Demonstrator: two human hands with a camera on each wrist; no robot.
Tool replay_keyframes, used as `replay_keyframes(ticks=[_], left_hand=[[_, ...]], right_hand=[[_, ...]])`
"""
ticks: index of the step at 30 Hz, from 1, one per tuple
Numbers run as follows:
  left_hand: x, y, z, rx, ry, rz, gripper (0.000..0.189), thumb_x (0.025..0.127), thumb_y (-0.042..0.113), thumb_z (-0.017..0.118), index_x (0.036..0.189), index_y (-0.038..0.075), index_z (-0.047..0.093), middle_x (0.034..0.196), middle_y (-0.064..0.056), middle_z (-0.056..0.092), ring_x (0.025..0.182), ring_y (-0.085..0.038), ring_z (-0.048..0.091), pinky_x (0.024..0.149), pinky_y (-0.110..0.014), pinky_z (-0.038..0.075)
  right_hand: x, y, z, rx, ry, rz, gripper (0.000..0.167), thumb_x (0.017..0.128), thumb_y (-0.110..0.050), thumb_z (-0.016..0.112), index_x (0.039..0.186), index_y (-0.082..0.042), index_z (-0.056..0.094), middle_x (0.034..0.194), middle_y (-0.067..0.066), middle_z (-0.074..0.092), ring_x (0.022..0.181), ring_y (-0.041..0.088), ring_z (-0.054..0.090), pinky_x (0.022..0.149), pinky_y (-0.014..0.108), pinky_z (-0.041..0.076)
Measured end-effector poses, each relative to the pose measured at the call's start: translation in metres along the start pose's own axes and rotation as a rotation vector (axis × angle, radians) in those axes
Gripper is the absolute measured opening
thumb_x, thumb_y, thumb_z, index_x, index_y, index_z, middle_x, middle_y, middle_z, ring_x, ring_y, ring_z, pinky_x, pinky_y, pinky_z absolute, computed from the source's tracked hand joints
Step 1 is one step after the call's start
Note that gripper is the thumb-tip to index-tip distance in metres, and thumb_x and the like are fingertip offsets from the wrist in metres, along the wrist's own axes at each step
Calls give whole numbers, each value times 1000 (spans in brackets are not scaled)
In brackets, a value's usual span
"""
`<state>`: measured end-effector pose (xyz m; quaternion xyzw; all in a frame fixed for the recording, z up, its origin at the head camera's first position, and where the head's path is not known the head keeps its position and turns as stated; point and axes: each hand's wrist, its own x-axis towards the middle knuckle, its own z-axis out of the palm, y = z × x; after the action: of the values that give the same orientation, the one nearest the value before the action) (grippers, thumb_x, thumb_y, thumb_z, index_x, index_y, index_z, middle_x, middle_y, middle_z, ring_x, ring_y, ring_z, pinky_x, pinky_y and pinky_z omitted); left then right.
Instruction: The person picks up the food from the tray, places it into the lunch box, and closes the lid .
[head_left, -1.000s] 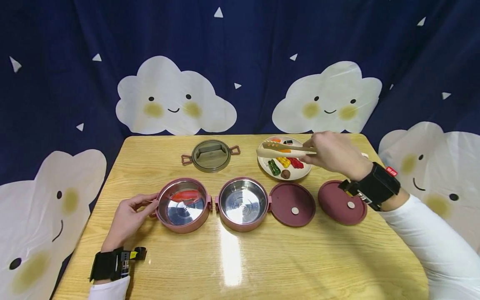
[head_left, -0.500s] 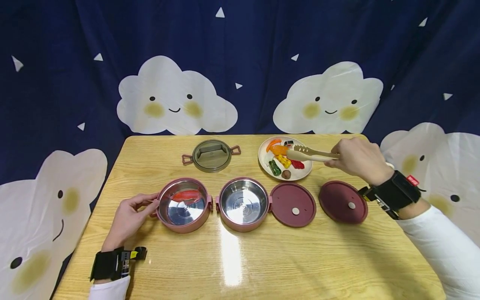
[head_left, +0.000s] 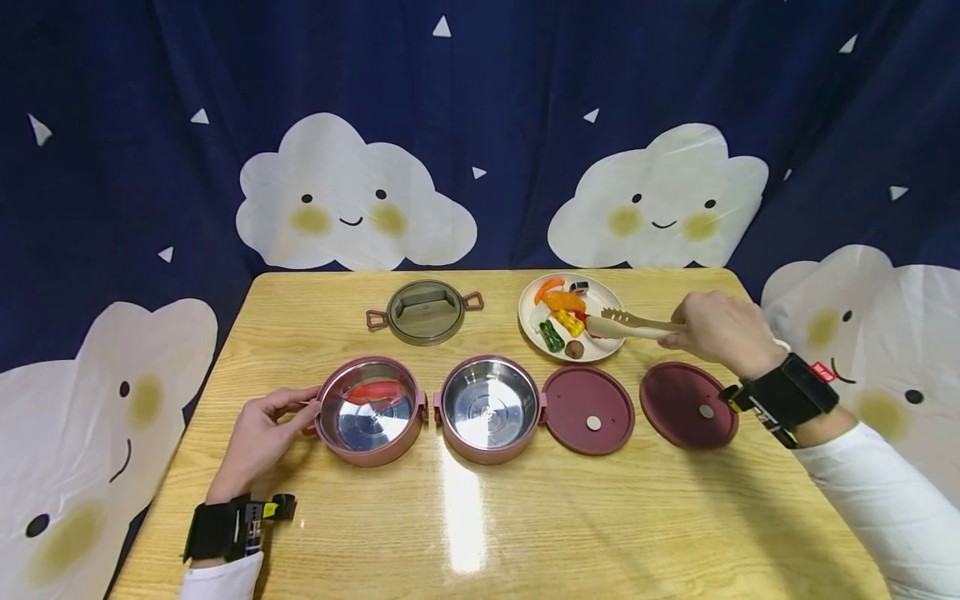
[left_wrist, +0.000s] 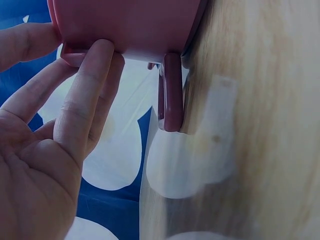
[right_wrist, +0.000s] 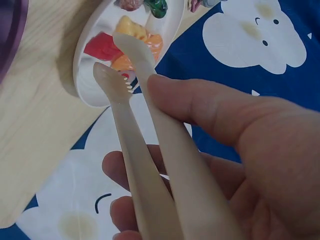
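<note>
My left hand (head_left: 262, 429) pinches the left side of a pink pot (head_left: 367, 457) with thumb and fingers. In the left wrist view, fingertips touch the small tab at the pot's rim (left_wrist: 74, 58). A red toy lobster-like piece (head_left: 375, 390) lies inside. My right hand (head_left: 723, 329) grips beige tongs (head_left: 637, 331), thumb on one arm and fingers under the other. The tongs' tips are parted over the right part of a white plate (head_left: 609, 293), close to a red food piece (right_wrist: 101, 46); nothing shows between them.
Toy food on the plate includes an orange piece (head_left: 564, 301), a yellow one (head_left: 567, 322), a green pepper (head_left: 551, 336) and a brown ball (head_left: 574, 349). A second pot (head_left: 487, 454) stands mid-table, with two maroon lids (head_left: 577, 400) to its right. A glass lid (head_left: 425, 327) lies behind.
My right hand with the tongs has drawn back to the right off the plate's middle, then dipped slightly toward the red piece. The left hand stays at the pot.
</note>
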<state>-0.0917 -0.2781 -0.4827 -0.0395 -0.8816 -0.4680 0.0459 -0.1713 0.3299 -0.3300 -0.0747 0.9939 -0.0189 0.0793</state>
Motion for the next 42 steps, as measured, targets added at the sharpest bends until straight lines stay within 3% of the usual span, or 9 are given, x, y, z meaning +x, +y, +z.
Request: replay_keyframes(ticks=[12,34,42], left_hand=[[-1,-1,1,1,4,-1,27,100,19,75,125,9,78,114,-14,80,92,11,65,90,-7,47],[-1,0,0,1,1,4,28,100,19,74,125,9,78,115,-14,80,92,11,65,90,-7,48],[-1,0,0,-22,-1,11,28,100,18,75,125,8,78,114,-16,79,90,9,66,83,-10,50]], right_hand=[[3,0,9,-4,13,-46,22,86,-34,85,83,-12,80,67,2,63,62,22,52,49,35,36],[4,6,12,-47,21,-54,15,86,-31,86,92,-18,84,73,0,71,64,21,58,49,36,40],[2,13,5,-53,13,-48,19,88,-34,85,99,-18,84,80,2,75,68,20,61,50,37,42]])
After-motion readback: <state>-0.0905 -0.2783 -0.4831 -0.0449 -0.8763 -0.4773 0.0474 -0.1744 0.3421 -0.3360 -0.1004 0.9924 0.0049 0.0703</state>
